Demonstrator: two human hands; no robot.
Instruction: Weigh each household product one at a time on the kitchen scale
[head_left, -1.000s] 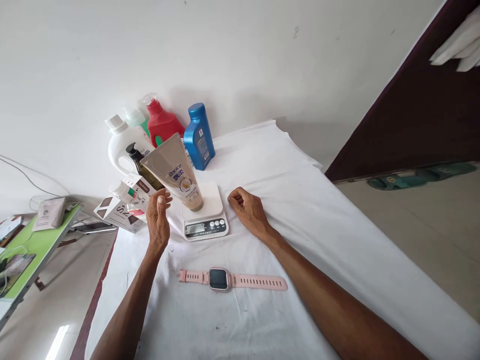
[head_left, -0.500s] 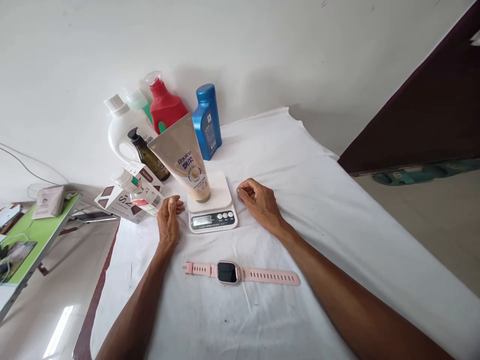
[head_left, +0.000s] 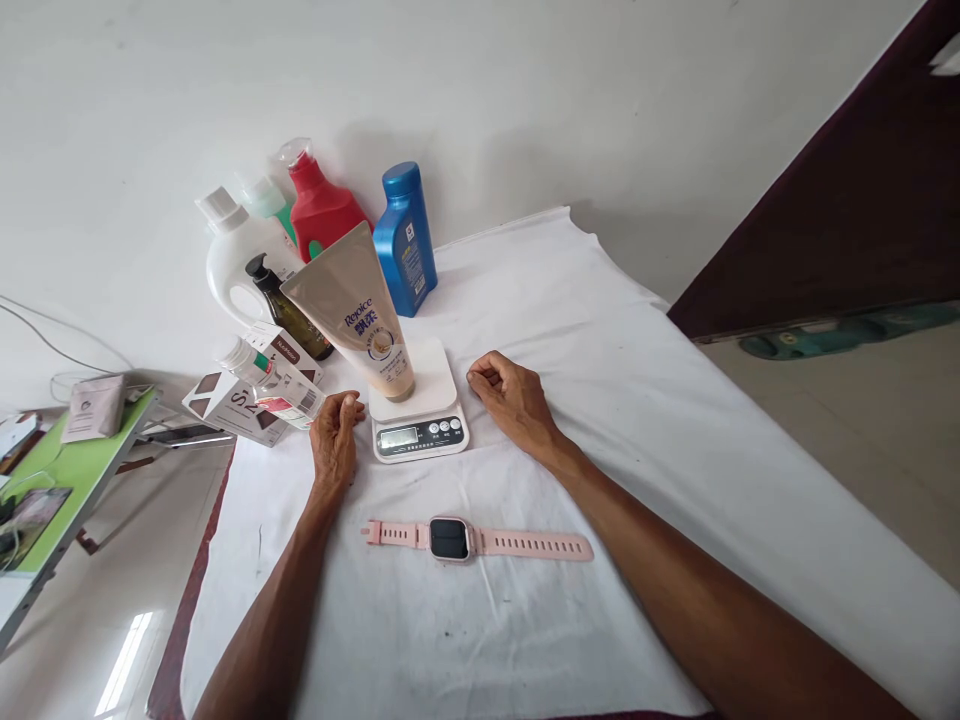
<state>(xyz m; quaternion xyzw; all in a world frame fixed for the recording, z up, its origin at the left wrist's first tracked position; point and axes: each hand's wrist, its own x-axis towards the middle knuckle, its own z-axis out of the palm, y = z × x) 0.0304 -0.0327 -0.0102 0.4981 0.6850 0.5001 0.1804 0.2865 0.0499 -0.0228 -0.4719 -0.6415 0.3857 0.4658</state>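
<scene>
A tan Rejoice squeeze tube (head_left: 365, 320) stands cap-down on the white platform of a digital kitchen scale (head_left: 420, 440), whose display is too faint to read. My left hand (head_left: 335, 440) rests on its side left of the scale, fingers stretched loosely towards it and holding nothing. Close behind that hand stands a clear bottle with a white cap (head_left: 277, 385). To the scale's right, my right hand (head_left: 516, 402) lies on the cloth with its fingers curled in and nothing in them. A pink smartwatch (head_left: 450, 539) lies flat between my forearms.
Behind the scale stand a blue bottle (head_left: 406, 240), a red bottle (head_left: 322, 205), a white jug (head_left: 244, 255), a dark pump bottle (head_left: 300, 325) and a box (head_left: 247, 410). White cloth (head_left: 570, 620) covers the table. A green-topped table (head_left: 90, 470) stands at left.
The whole view has shifted slightly, so everything sits a little further left. Both hands, the tube and the scale keep their places relative to one another.
</scene>
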